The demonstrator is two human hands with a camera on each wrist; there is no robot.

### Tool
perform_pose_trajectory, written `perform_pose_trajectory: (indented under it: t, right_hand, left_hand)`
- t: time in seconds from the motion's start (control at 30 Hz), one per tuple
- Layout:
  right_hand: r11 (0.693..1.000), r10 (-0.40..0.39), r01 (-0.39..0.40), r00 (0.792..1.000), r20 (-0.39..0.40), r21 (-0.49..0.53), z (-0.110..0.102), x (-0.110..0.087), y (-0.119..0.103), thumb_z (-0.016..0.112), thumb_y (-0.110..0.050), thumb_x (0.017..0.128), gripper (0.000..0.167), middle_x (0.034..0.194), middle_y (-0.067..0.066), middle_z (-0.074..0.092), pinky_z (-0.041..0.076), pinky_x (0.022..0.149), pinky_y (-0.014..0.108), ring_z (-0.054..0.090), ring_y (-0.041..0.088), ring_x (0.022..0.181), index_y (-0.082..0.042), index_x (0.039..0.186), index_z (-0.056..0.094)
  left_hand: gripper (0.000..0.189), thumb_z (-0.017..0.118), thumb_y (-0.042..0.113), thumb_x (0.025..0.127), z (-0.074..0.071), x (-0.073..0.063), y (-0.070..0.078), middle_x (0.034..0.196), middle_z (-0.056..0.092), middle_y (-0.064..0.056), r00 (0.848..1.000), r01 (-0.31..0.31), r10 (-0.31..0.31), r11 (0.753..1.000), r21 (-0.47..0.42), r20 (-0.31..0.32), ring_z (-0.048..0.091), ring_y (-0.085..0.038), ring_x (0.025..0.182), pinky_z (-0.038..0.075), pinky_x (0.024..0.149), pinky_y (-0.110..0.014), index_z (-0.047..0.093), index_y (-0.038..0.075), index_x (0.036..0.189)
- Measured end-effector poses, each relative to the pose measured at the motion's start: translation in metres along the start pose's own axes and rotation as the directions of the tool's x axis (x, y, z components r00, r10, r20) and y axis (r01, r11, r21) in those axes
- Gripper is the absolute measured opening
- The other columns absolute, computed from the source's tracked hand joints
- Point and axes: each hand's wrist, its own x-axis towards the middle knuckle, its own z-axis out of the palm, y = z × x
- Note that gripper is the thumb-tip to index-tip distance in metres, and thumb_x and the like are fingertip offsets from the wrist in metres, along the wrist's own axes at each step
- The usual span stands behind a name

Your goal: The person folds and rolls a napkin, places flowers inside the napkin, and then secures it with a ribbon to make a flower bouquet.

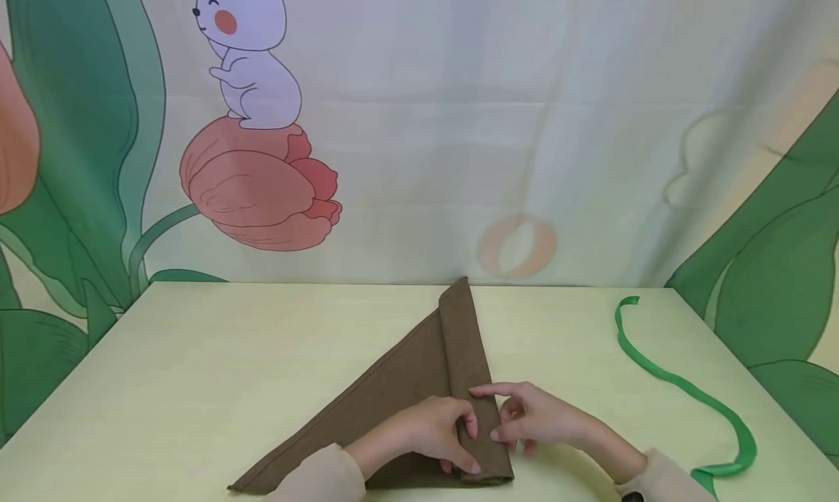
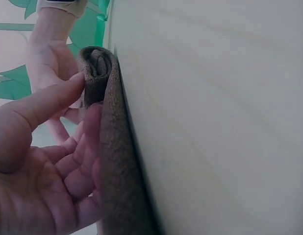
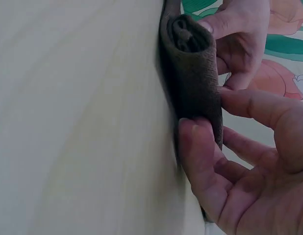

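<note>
A brown cloth (image 1: 406,371) lies on the table in a triangle, its right side rolled into a flat band (image 1: 468,349). The spiral of the rolled end (image 2: 98,66) shows in the left wrist view, and the same end (image 3: 186,39) in the right wrist view. With thumb and fingers my left hand (image 1: 435,433) pinches the band from its left side near the front. My right hand (image 1: 534,418) grips the band's right edge, its index finger stretched over the top. In the right wrist view, right-hand fingertips (image 3: 195,142) press against the side of the roll.
A green ribbon (image 1: 688,389) curves along the right side of the pale table (image 1: 197,363). Behind the table's far edge hangs a printed curtain (image 1: 406,159) with a rabbit, flowers and leaves.
</note>
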Motion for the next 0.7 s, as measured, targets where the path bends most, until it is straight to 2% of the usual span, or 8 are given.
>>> perform_pose_trajectory:
  t: [0.1, 0.23, 0.37, 0.5, 0.63, 0.7]
  right_hand:
    - [0.999, -0.009, 0.009, 1.000, -0.023, 0.034, 0.002, 0.001, -0.007, 0.065, -0.009, 0.081, 0.058, 0.067, 0.000, 0.051, 0.048, 0.047, 0.026, 0.055, 0.012, 0.057, 0.001, 0.134, 0.040]
    - [0.999, -0.018, 0.020, 0.999, -0.044, 0.048, 0.007, 0.003, -0.018, 0.065, -0.008, 0.081, 0.058, 0.072, 0.002, 0.051, 0.050, 0.054, 0.028, 0.052, 0.010, 0.061, 0.004, 0.132, 0.040]
    - [0.998, -0.037, 0.040, 0.998, -0.053, 0.045, 0.012, 0.008, -0.029, 0.064, -0.003, 0.081, 0.057, 0.073, 0.003, 0.054, 0.047, 0.055, 0.026, 0.052, 0.010, 0.064, 0.005, 0.131, 0.038]
    - [0.996, -0.090, 0.090, 0.995, -0.051, 0.011, 0.018, 0.014, -0.038, 0.060, 0.001, 0.081, 0.056, 0.074, 0.002, 0.055, 0.045, 0.057, 0.026, 0.055, 0.014, 0.073, 0.004, 0.132, 0.037]
    - [0.990, -0.137, 0.135, 0.989, -0.064, -0.026, 0.026, 0.019, -0.043, 0.060, -0.002, 0.083, 0.055, 0.075, 0.002, 0.056, 0.045, 0.060, 0.026, 0.056, 0.017, 0.080, 0.002, 0.132, 0.036]
    - [0.988, -0.152, 0.150, 0.986, -0.076, -0.034, 0.030, 0.022, -0.044, 0.061, -0.004, 0.084, 0.054, 0.076, 0.002, 0.057, 0.046, 0.061, 0.026, 0.057, 0.018, 0.080, 0.001, 0.131, 0.036]
  left_hand:
    - [0.022, 0.076, 0.018, 0.074, -0.002, -0.003, -0.001, 0.052, 0.059, 0.000, 1.000, -0.015, 0.014, 1.000, -0.022, -0.017, 0.058, -0.012, 0.047, 0.041, 0.053, -0.021, 0.056, 0.015, 0.083]
    - [0.017, 0.068, 0.023, 0.082, -0.005, -0.009, -0.002, 0.058, 0.063, -0.001, 1.000, -0.027, 0.025, 0.996, -0.091, -0.016, 0.061, -0.014, 0.050, 0.046, 0.058, -0.023, 0.055, 0.011, 0.085]
    - [0.023, 0.059, 0.031, 0.088, -0.007, -0.016, -0.005, 0.062, 0.065, -0.004, 0.999, -0.033, 0.030, 0.990, -0.140, -0.019, 0.063, -0.017, 0.053, 0.047, 0.061, -0.026, 0.053, 0.009, 0.086]
    - [0.028, 0.059, 0.036, 0.088, -0.007, -0.023, -0.011, 0.063, 0.065, -0.003, 0.999, -0.027, 0.019, 0.983, -0.184, -0.046, 0.063, -0.018, 0.054, 0.045, 0.062, -0.026, 0.050, 0.009, 0.087]
    - [0.029, 0.063, 0.029, 0.085, -0.007, -0.030, -0.017, 0.064, 0.065, -0.007, 0.998, -0.016, -0.002, 0.962, -0.272, -0.066, 0.064, -0.022, 0.055, 0.045, 0.060, -0.027, 0.048, 0.005, 0.090]
    - [0.029, 0.066, 0.025, 0.084, -0.008, -0.033, -0.019, 0.064, 0.065, -0.007, 0.996, -0.006, -0.018, 0.957, -0.289, -0.083, 0.063, -0.022, 0.055, 0.045, 0.061, -0.027, 0.046, 0.005, 0.093]
